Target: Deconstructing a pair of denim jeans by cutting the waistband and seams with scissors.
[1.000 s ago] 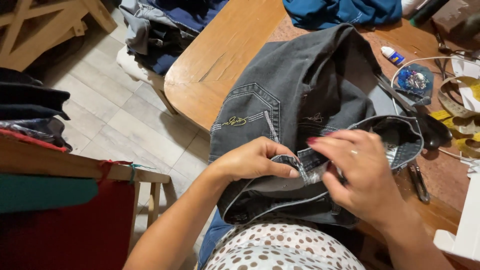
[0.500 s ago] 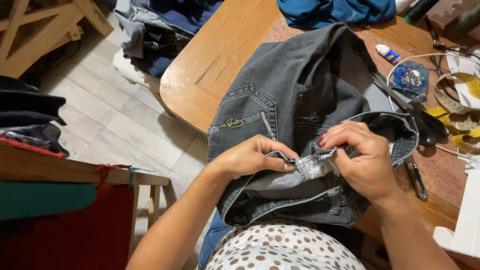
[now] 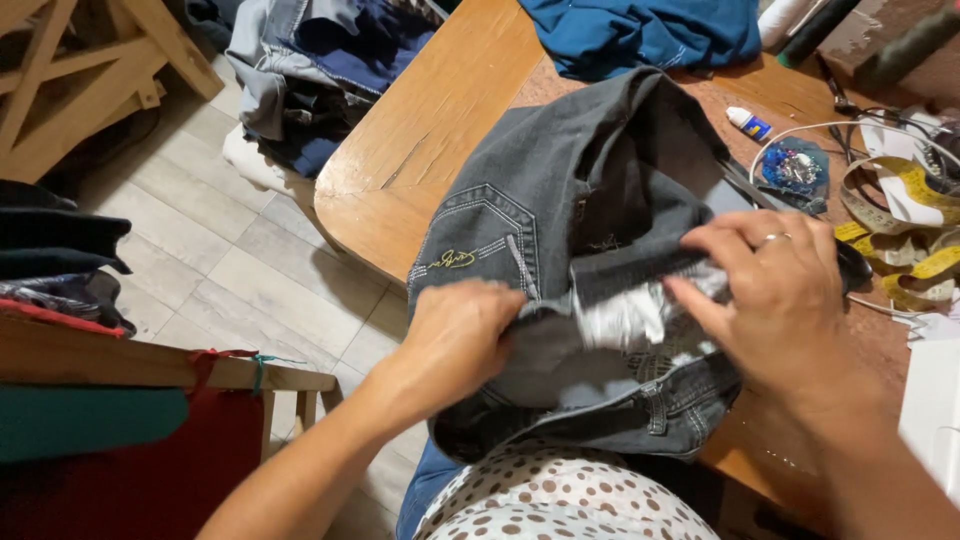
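Note:
A pair of grey jeans (image 3: pixel 560 190) lies over the near edge of a wooden table (image 3: pixel 440 120), waistband toward me, with a stitched back pocket showing. My left hand (image 3: pixel 455 335) grips the waistband fabric at its left side. My right hand (image 3: pixel 770 290), with a ring on one finger, pinches the waistband and the white pocket lining (image 3: pixel 625 320) turned out between both hands.
A yellow measuring tape (image 3: pixel 900 240), a small round tin of pins (image 3: pixel 795 168), a little glue bottle (image 3: pixel 747 122) and cables lie at the table's right. Blue cloth (image 3: pixel 640 35) sits at the far edge. Clothes (image 3: pixel 300 70) are piled on the tiled floor at left, beside wooden furniture.
Both hands have shifted along the waistband and spread it wider. The white pocket lining is now pulled out and more exposed between them.

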